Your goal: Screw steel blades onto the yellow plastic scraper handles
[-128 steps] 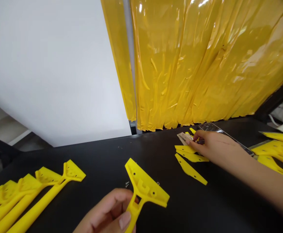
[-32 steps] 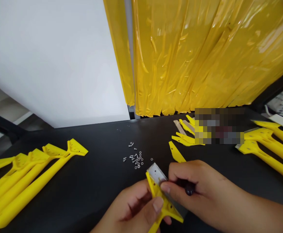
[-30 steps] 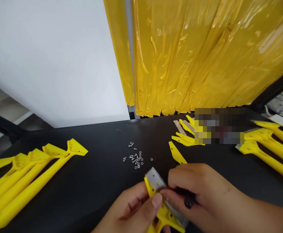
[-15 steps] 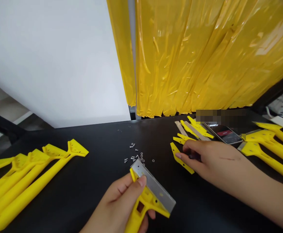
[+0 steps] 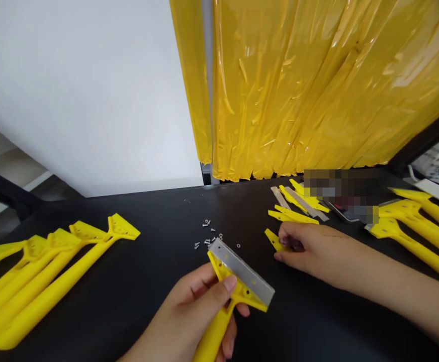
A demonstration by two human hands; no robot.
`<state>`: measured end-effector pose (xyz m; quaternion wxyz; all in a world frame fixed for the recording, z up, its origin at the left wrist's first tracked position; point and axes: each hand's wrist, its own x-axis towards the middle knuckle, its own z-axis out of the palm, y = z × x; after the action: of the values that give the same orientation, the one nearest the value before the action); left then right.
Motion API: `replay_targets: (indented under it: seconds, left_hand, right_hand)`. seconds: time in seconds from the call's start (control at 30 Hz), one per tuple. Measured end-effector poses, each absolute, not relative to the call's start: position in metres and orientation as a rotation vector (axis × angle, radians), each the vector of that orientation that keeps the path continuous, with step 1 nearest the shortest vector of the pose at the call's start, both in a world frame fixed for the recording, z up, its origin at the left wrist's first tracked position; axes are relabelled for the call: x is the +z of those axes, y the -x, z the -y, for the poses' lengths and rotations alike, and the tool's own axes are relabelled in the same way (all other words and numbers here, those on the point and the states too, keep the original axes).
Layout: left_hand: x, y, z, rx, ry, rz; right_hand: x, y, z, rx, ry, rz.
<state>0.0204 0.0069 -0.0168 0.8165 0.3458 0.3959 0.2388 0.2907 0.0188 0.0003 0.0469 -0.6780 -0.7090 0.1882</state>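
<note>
My left hand (image 5: pixel 192 306) grips the handle end of a yellow plastic scraper (image 5: pixel 229 274) low in the middle of the view. A flat steel blade (image 5: pixel 242 270) lies along the scraper's wide head, and my thumb rests on the head. To the right, my right hand (image 5: pixel 313 251) sits on the table, its fingertips over a narrow yellow plastic piece (image 5: pixel 272 239). Its fingers pinch a small dark object (image 5: pixel 296 245), mostly hidden, whose kind I cannot tell.
Several yellow scrapers (image 5: pixel 53 281) lie at left and more (image 5: pixel 411 226) at right. Small screws and washers (image 5: pixel 207 239) are scattered mid-table, beyond them yellow strips and metal blades (image 5: pixel 294 201). A blurred patch hides the far right. A yellow plastic curtain (image 5: pixel 298 85) hangs behind the black table (image 5: pixel 147 211).
The hands have come apart: my right hand moved right to the yellow piece, and my left drew the scraper back. The steel blade now sits on the scraper head, bare in the earliest frame.
</note>
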Motion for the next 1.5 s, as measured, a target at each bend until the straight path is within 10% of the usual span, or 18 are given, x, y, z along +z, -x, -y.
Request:
replay_targets:
  seconds: [0.47,1.03,1.5]
  left_hand:
    - [-0.018,-0.021,-0.007,0.509,-0.753,-0.844]
    - [-0.014,-0.020,0.000,0.367,-0.980,-0.812]
    - [-0.017,-0.022,0.001,0.389,-1.015,-0.835]
  right_hand:
    - [0.003,-0.294,-0.008,0.522,2.059,2.192]
    - [0.023,-0.259,0.008,1.596,1.369,1.645]
    - [0.009,-0.249,0.011,1.462,1.245,1.779]
